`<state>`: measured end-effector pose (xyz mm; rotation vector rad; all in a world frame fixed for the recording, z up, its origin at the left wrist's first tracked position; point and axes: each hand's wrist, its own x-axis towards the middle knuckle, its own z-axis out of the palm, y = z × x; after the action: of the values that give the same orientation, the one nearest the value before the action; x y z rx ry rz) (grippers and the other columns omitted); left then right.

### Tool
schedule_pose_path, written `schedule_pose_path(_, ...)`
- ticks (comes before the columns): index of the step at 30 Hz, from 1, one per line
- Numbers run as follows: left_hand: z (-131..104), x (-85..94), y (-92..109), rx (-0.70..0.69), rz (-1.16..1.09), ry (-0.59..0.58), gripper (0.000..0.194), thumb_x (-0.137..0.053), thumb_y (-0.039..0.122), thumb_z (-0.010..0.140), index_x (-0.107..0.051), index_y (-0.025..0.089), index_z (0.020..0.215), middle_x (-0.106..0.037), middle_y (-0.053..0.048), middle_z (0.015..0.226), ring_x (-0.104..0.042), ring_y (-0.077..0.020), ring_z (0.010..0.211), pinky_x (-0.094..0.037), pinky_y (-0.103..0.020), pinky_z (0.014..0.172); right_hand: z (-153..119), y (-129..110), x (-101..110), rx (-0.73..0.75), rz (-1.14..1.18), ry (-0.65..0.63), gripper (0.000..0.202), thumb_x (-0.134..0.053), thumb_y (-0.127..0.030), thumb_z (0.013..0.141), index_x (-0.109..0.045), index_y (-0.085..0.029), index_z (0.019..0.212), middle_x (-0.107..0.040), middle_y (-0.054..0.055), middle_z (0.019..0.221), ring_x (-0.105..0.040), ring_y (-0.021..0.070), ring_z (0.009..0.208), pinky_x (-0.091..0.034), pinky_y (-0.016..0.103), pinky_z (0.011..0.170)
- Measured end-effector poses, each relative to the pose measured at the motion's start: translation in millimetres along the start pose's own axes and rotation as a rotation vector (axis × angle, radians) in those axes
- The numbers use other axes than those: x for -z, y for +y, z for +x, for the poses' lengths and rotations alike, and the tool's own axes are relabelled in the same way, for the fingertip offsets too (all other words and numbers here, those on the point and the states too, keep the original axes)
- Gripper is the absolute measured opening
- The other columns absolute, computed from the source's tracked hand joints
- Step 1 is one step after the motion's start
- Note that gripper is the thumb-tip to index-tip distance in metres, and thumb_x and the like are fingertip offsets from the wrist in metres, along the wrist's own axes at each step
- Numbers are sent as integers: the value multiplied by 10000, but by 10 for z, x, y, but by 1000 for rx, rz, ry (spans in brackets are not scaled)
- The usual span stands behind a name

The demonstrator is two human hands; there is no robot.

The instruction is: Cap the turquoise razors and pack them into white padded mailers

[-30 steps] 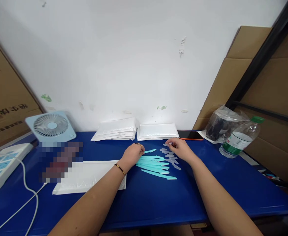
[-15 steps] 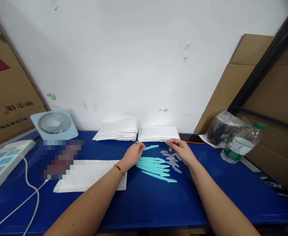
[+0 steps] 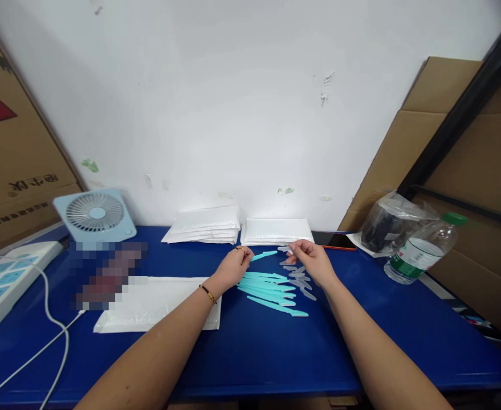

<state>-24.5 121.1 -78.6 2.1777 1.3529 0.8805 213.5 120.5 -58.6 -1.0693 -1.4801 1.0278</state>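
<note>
My left hand pinches one end of a turquoise razor, whose tip points right. Across from it, my right hand holds a small clear cover between thumb and fingers, close to the razor's tip but apart from it. Several more turquoise razors lie fanned out on the blue table below my left hand. Beside them, partly under my right hand, lies a loose group of clear covers.
White padded envelopes are stacked at the wall, another stack beside them. One envelope lies under my left forearm. Left are a fan and power strip; right, a phone and bottle.
My right hand has shifted slightly left, and a clear cover now shows between its fingertips. The left hand and its razor have hardly moved.
</note>
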Motion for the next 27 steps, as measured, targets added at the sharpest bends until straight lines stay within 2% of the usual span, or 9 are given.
schedule_pose_path(10, -2, -3, 22, -25, -16, 16, 192, -372, 256, 876, -521, 178, 783, -572, -23, 787, -532, -141, 715, -406, -259, 663, -2, 55, -92, -10, 38, -43, 352, -606, -503, 743, -584, -159, 813, -652, 39, 687, -648, 158, 589, -475, 230, 525)
schedule_pose_path(17, -6, 7, 85, -29, 6, 21, 202, -382, 272, 881, -551, 179, 819, -602, -27, 824, -555, -145, 746, -414, -253, 673, -10, 79, -177, -6, -3, -138, 338, -581, -492, 765, -617, -160, 818, -648, 32, 686, -633, 147, 569, -468, 245, 541)
schedule_pose_path(20, 14, 27, 38, 1, 72, 39, 205, -389, 274, 878, -572, 188, 843, -617, -31, 841, -563, -158, 769, -416, -263, 689, 23, 115, -88, 25, -204, -133, 336, -540, -478, 795, -653, -172, 879, -652, 38, 717, -599, 137, 551, -466, 265, 556)
schedule_pose_path(24, 42, 36, -67, 45, 215, 34, 194, -414, 243, 866, -602, 202, 845, -633, -30, 869, -569, -175, 830, -413, -277, 745, 75, 165, 129, 182, -648, -57, 217, -568, -362, 781, -710, -203, 824, -627, 43, 782, -574, 153, 644, -441, 281, 611)
schedule_pose_path(27, 34, 32, -72, 45, 296, 13, 163, -495, 237, 828, -624, 230, 927, -628, -23, 954, -556, -185, 917, -406, -280, 787, 95, 212, 221, 195, -808, -103, 163, -589, -286, 753, -724, -225, 821, -612, 39, 829, -571, 158, 709, -429, 271, 635)
